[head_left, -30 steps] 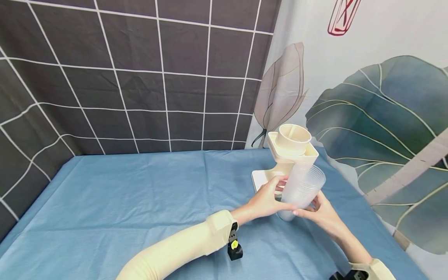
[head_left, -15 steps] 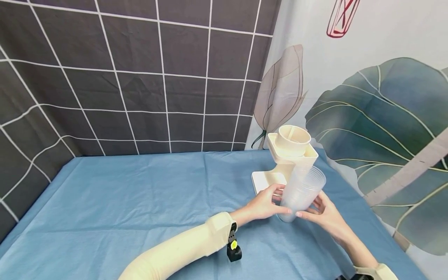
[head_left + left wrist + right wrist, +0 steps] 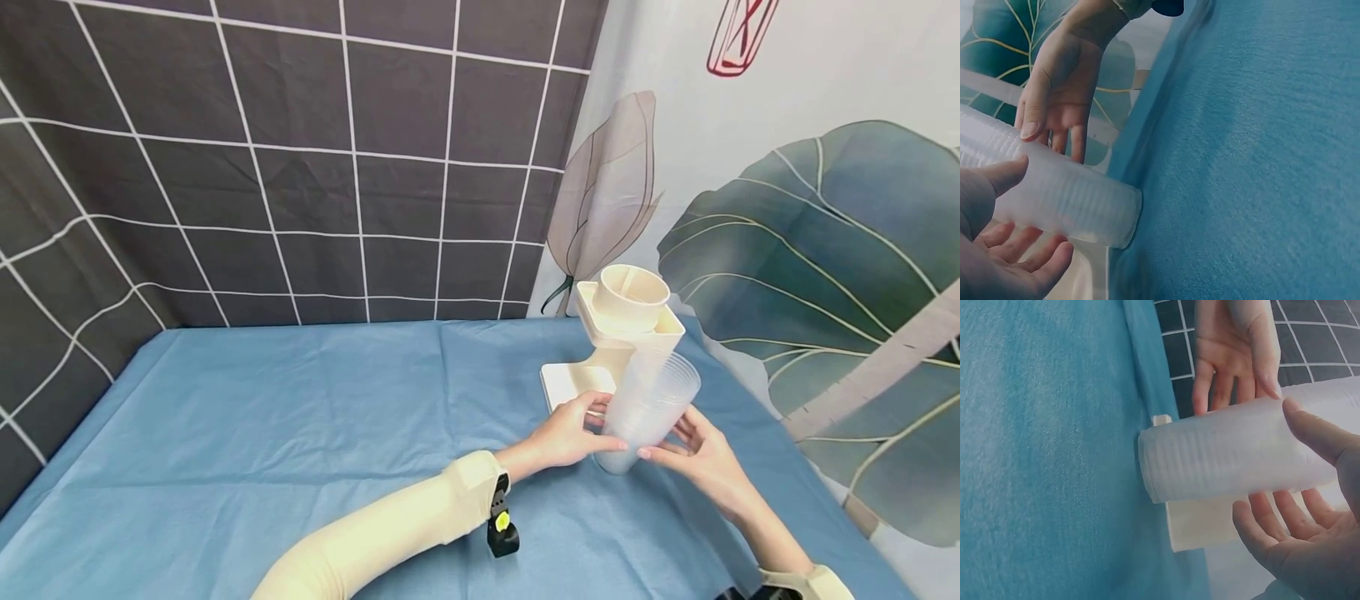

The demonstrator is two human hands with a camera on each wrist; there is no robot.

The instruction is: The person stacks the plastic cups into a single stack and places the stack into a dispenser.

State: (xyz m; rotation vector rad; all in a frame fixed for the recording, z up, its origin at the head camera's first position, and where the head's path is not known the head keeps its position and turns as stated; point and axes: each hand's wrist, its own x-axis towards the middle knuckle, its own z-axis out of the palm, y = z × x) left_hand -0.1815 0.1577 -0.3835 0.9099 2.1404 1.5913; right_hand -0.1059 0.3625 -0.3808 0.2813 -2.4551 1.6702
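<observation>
A stack of clear plastic cups is upright, its base down at the blue cloth, in front of a cream stand with a round ring on top. From the left, my left hand holds the stack, thumb across its near side and fingers around the far side. My right hand holds it from the right, also low on the stack. The left wrist view shows the ribbed cups between both hands. In the right wrist view, the right fingers curve around the stack's other side, partly hidden.
Blue cloth covers the table. A dark cloth with a white grid hangs behind it, and a pale leaf-printed cloth hangs at the right. The cream stand's flat base reaches left behind the left hand.
The thumbs, close together in front of the stack a second ago, have drawn slightly apart. My left hand has slid a little lower. The cups and stand have stayed in place.
</observation>
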